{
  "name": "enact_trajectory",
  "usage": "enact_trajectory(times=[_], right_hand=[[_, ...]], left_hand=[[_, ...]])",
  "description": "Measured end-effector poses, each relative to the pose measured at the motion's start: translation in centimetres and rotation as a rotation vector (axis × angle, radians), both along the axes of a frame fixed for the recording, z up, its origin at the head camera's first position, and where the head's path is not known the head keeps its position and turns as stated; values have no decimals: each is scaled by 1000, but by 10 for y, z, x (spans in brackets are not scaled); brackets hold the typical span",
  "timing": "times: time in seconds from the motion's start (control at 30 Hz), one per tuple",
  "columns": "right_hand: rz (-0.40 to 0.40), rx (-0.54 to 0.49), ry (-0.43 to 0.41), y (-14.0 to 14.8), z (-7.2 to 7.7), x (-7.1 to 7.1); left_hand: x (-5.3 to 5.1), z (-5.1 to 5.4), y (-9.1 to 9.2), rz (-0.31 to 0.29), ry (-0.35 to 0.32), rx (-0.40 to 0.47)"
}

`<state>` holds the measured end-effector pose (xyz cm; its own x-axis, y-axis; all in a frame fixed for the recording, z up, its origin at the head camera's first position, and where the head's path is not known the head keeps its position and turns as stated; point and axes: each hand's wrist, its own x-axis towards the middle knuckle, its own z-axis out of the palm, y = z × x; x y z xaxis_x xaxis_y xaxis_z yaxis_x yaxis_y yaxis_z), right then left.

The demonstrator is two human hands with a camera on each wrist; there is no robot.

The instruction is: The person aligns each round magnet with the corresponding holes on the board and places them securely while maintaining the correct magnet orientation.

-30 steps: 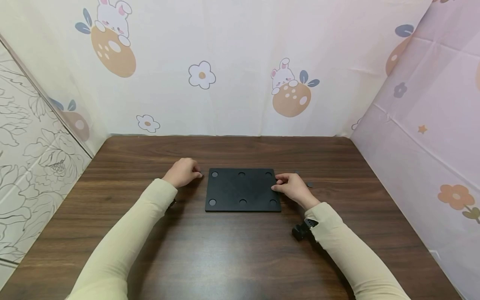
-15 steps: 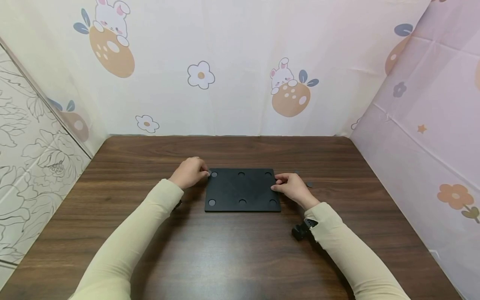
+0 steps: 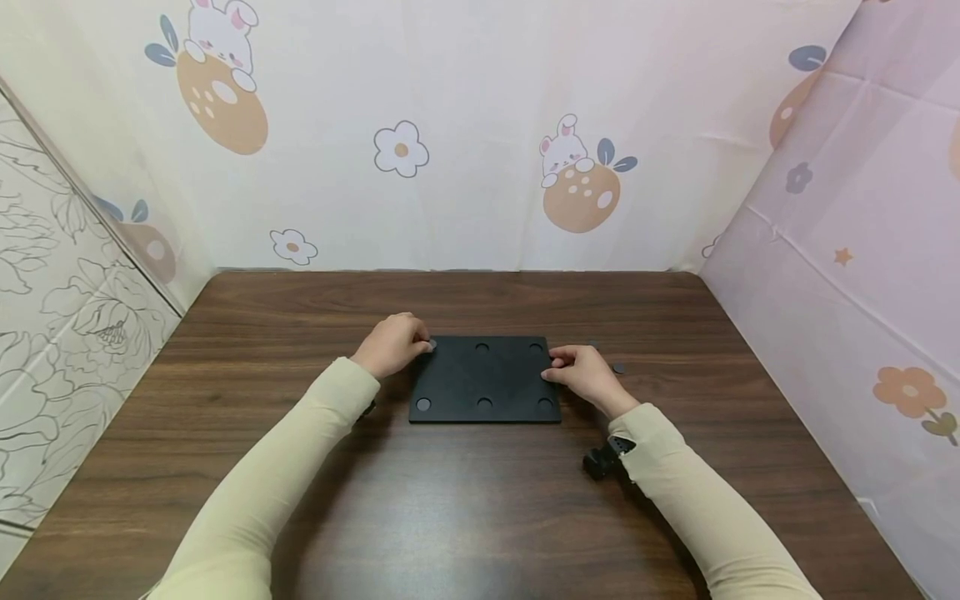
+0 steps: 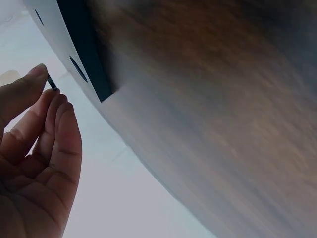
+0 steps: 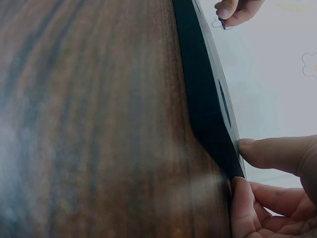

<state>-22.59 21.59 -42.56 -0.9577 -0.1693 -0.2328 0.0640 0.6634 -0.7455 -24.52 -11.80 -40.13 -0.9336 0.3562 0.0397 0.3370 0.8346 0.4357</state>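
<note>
Wood-grain table [image 3: 450,500] before rabbit-print curtain [image 3: 480,183], left fingers [image 4: 67,134] tight on disc [image 4: 52,83], right fingers [image 5: 241,206] tight on board [image 3: 483,375]

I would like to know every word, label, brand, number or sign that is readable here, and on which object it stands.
None: no readable text shows in any view.
Black board: no lettering visible.
Backdrop: printed drawings only.
Black device at the right wrist: too small to read any marking.
</note>
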Motion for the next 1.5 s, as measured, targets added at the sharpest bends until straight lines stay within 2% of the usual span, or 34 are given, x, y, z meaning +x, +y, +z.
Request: enact_trajectory(times=[0.4,0.77,1.17,1.5], right_hand=[[0,-7,5,0,1,1],[0,1,14,-1,0,0],[9,-3,15,-1,2,1],[9,2,13,-1,1,2]], left_hand=[[-5,-2,18,-55,13,4],[-4,3,35,-92,19,-6],[-7,-1,47,-111,53,3],[-13,-3,58,-134,34,-13]])
